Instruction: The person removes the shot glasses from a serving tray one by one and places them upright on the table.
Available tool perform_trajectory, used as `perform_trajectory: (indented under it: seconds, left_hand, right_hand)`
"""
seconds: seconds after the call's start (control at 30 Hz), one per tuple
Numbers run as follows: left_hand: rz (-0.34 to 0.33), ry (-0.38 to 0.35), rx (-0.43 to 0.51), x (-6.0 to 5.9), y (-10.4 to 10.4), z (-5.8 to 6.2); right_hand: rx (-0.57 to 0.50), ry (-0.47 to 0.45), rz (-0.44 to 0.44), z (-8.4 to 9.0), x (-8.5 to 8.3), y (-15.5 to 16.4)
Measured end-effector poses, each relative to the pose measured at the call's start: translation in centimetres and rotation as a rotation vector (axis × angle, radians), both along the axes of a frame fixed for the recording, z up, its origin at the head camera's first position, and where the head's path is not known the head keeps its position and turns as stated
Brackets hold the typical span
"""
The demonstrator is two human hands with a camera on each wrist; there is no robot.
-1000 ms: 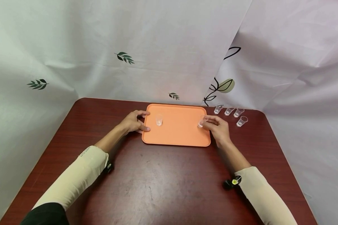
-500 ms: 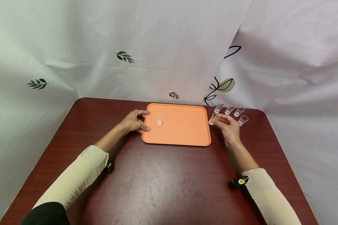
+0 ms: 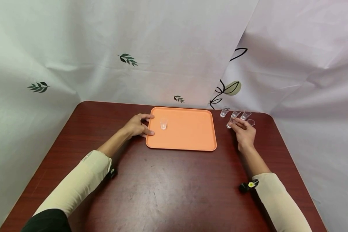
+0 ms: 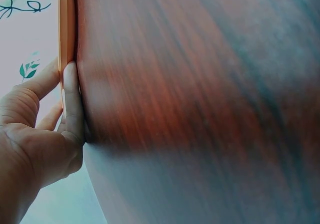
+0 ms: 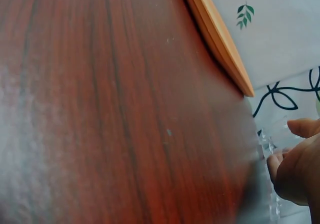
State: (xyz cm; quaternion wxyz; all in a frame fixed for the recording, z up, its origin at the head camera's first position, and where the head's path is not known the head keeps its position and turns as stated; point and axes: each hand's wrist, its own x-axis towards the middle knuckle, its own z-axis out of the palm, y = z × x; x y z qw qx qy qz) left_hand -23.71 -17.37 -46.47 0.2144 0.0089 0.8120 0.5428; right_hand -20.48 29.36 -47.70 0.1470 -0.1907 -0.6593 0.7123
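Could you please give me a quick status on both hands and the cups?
Left hand grips orange tray edge. Right hand pinches a clear cup above table, beside four loose cups. One cup on tray. Nothing in the way.

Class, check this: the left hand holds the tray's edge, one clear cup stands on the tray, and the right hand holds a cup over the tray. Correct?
Not quite. The head view shows the right hand holding its cup over the table, right of the tray, beside other cups. The rest stands.
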Motion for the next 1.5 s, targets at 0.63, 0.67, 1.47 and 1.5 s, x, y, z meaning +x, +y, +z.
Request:
perform_trajectory:
  seconds: [0.63,0.67,1.47,1.5]
  left_hand:
    - [0.002,0.004,0.006,0.1,-0.1,0.0]
    - [0.003,0.003,0.004,0.1,-0.1,0.0]
    - [0.005,-0.007,0.004,-0.1,0.0,0.0]
    - [0.006,-0.006,0.002,-0.1,0.0,0.0]
  right_hand:
    - [0.062,-0.062,-0.162,0.0,-0.9,0.4]
    - [0.062,-0.068,-0.166,-0.1,-0.9,0.4]
    - [-0.044,-0.095,-0.075,0.0,2.2,1.2]
    - [-0.045,-0.084,-0.062,0.1,2.3,1.0]
